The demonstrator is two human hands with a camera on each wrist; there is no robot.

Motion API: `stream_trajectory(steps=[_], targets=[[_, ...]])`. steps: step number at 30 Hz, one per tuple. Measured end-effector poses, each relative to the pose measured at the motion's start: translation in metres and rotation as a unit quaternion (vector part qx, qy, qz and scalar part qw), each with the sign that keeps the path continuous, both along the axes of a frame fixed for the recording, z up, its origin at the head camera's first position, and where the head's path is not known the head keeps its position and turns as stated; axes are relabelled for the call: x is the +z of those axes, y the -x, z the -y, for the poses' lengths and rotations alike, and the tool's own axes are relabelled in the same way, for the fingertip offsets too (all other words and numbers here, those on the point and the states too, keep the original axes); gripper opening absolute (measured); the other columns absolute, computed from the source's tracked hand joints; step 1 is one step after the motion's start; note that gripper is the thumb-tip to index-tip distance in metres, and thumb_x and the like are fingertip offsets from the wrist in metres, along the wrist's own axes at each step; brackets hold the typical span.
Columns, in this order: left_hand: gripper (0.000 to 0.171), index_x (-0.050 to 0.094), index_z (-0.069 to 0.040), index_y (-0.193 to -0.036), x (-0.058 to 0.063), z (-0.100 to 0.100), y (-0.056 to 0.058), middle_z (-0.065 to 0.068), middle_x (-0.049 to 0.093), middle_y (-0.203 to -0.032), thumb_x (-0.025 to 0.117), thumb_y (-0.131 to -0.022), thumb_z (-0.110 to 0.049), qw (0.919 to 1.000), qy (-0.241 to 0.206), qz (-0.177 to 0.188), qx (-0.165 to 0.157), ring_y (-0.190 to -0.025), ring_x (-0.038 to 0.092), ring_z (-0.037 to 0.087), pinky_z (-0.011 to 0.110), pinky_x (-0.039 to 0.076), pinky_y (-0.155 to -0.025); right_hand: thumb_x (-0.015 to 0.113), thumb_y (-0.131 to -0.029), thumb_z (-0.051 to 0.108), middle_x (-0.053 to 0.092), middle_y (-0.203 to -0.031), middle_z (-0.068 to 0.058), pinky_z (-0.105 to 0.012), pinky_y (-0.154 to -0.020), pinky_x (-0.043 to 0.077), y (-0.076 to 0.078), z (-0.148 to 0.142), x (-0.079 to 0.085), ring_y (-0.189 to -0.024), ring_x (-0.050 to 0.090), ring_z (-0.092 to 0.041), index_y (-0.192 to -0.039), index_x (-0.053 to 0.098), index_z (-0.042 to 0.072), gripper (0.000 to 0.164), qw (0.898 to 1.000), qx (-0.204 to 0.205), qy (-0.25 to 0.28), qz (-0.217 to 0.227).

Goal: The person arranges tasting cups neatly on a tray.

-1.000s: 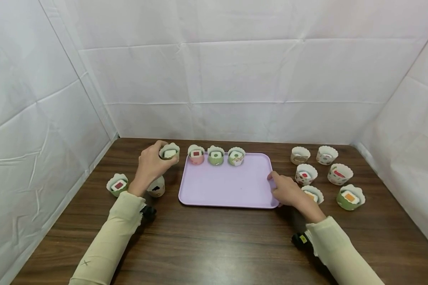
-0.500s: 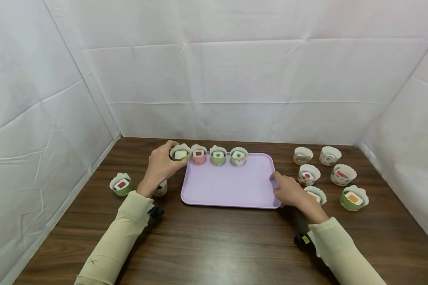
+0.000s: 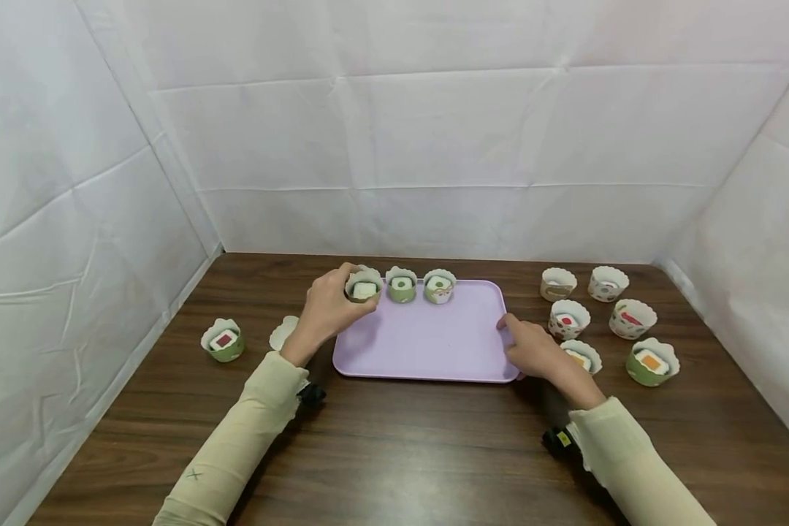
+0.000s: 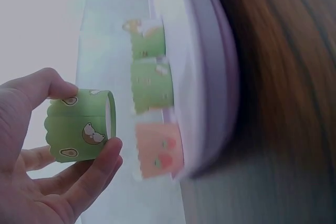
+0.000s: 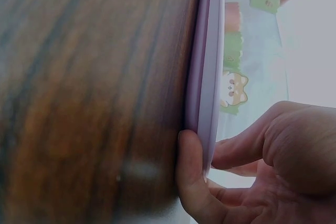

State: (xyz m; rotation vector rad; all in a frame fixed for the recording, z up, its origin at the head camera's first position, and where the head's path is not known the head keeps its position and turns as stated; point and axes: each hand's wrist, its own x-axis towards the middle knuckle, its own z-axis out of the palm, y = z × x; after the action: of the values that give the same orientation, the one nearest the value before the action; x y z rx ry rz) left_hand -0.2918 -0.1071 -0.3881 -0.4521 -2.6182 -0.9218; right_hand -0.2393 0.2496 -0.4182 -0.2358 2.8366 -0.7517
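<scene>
1. Paper cups number twelve in all; farthest left on the tabletop stands one green cup, with one white block marked dark red inside it.

2. Just right of that is one pale cup, partly hidden by the wrist.

3. One left hand comes next, its fingers clamped on one held green cup — raised over the back left corner of the tray, a white block inside and avocado-like prints on its wall.

4. One lilac tray bears three cups along its back edge: one pink cup, mostly hidden behind the held one in the head view, then two green cups, each with one block marked green.

5. One right hand pinches the tray's right rim near the front corner, fingers on both sides of it.

6. Six more cups stand at the right in two columns of three — five pale-walled or only partly visible, and one green, front right, its block marked orange.
</scene>
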Motion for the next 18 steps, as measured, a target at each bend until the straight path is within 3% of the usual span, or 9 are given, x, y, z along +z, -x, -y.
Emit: stream_trajectory(steps=[11, 18], targets=[[0.054, 0.066, -0.01, -0.124, 0.002, -0.038, -0.006, 0.012, 0.074, -0.117, 0.081, -0.078, -0.034, 0.9984, 0.004, 0.007, -0.057, -0.107, 0.069, 0.031, 0.052, 0.056, -0.087, 0.05, -0.087, -0.006, 0.061, -0.12, -0.035, -0.028, -0.049, 0.057, -0.001, 0.002, 0.002, -0.064, 0.064, -0.021, -0.133, 0.049, -0.006, 0.047, 1.0, 0.004, 0.009, -0.003], [0.057, 0.065, -0.009, -0.126, 0.005, -0.063, -0.007, 0.012, 0.074, -0.118, 0.082, -0.079, -0.036, 0.9962, -0.004, 0.014, -0.086, -0.104, 0.069, 0.029, 0.043, 0.054, -0.088, 0.051, -0.087, -0.006, 0.061, -0.118, -0.034, -0.028, -0.049, 0.057, -0.002, 0.001, 0.002, -0.064, 0.064, -0.021, -0.133, 0.049, -0.005, 0.045, 1.0, -0.002, 0.007, -0.002]])
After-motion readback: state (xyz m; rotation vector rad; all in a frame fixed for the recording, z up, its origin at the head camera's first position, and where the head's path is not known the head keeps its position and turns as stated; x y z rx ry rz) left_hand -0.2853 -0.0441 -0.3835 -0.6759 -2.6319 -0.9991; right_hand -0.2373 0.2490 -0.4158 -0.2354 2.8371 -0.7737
